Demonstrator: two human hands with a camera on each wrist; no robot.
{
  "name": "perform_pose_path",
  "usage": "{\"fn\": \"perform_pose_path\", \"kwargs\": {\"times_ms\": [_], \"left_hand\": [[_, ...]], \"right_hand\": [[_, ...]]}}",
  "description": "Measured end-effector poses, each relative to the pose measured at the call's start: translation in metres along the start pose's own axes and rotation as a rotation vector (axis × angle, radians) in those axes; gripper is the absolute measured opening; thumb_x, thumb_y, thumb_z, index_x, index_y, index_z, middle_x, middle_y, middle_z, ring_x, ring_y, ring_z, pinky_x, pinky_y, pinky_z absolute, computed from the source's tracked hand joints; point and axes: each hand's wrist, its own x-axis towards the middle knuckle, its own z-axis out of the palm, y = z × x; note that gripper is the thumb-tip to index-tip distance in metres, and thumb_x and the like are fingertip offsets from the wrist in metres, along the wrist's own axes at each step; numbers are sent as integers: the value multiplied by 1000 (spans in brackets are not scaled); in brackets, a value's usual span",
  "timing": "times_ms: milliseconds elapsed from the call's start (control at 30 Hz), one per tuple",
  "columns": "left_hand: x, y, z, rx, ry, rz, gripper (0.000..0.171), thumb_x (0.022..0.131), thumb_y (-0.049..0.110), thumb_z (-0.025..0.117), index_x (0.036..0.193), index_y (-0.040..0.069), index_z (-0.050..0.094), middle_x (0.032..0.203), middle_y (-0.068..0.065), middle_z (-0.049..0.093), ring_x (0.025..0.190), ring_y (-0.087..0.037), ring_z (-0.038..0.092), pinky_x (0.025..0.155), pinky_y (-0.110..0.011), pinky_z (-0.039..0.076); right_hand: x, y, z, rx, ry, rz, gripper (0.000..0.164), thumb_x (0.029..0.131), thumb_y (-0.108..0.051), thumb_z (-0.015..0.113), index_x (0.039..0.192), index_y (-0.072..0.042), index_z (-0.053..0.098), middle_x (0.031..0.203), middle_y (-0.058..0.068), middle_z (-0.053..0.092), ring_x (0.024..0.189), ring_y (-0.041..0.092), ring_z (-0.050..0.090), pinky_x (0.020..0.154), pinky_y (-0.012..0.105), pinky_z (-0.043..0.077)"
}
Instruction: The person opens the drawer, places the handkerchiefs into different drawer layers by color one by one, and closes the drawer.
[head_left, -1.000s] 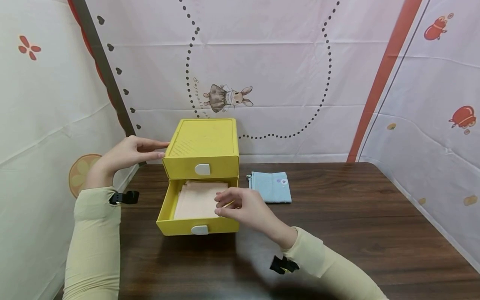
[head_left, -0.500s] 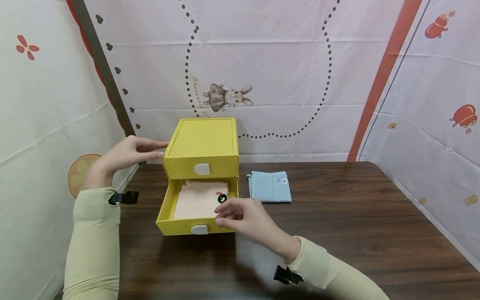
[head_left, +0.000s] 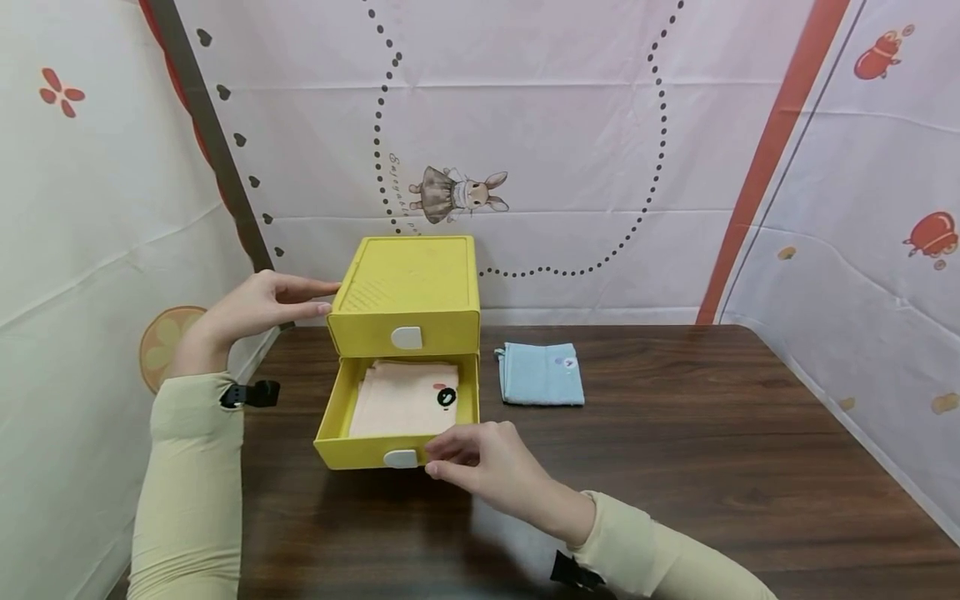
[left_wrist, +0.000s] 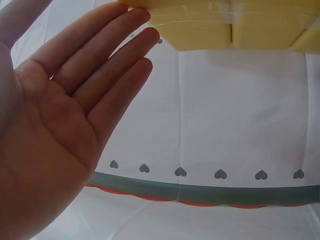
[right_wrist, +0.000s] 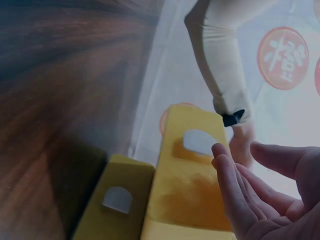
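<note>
A yellow drawer unit [head_left: 405,275] stands on the table, with one drawer [head_left: 360,451] pulled out below the top one. Inside lies a folded pale pink cloth [head_left: 401,400] with a black round patch. My left hand [head_left: 255,308] has its fingertips against the unit's left side, the fingers straight in the left wrist view. Close to the pulled-out drawer's front right corner is my right hand [head_left: 487,467], fingers relaxed and holding nothing; head view cannot tell whether it touches. A white tab handle [head_left: 401,459] sits on that drawer's front.
A folded light blue cloth [head_left: 542,375] lies on the dark wooden table [head_left: 712,433] to the right of the unit. Printed white fabric [head_left: 570,150] hangs behind and at both sides. In the right wrist view another drawer front [right_wrist: 115,200] shows nearer the table.
My right hand has come down and toward me from over the pink cloth to the drawer's front edge, uncovering the black patch. The left hand has stayed at the unit's side.
</note>
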Motion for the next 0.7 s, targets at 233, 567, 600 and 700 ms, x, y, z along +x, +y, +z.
{"fn": "perform_pose_path", "kwargs": {"times_ms": [233,567,600,700], "left_hand": [[-1,-1,1,11,4,0,46,87,44,66,129,26,61,129,-4,61,117,-24,56,90,-51,48],[1,-1,0,26,11,9,46,87,44,66,128,25,61,127,-4,62,115,-24,58,89,-52,48],[1,-1,0,26,12,9,47,86,44,66,128,25,62,127,-4,62,115,-25,58,89,-52,48],[1,-1,0,25,12,6,47,86,45,66,128,24,62,127,-5,62,115,-25,58,89,-52,48]], "right_hand": [[-2,9,13,-14,-22,0,19,87,-27,69,101,-14,73,89,-8,73,77,-5,64,69,16,51],[3,24,30,-25,-34,-19,17,88,-20,68,100,-10,73,84,-7,73,72,-7,63,66,12,49],[3,25,31,-25,-37,-20,17,88,-20,68,100,-9,73,83,-7,73,71,-7,63,65,12,49],[3,27,36,-23,-39,-14,17,89,-20,67,100,-8,72,82,-7,73,69,-8,62,65,12,49]]}}
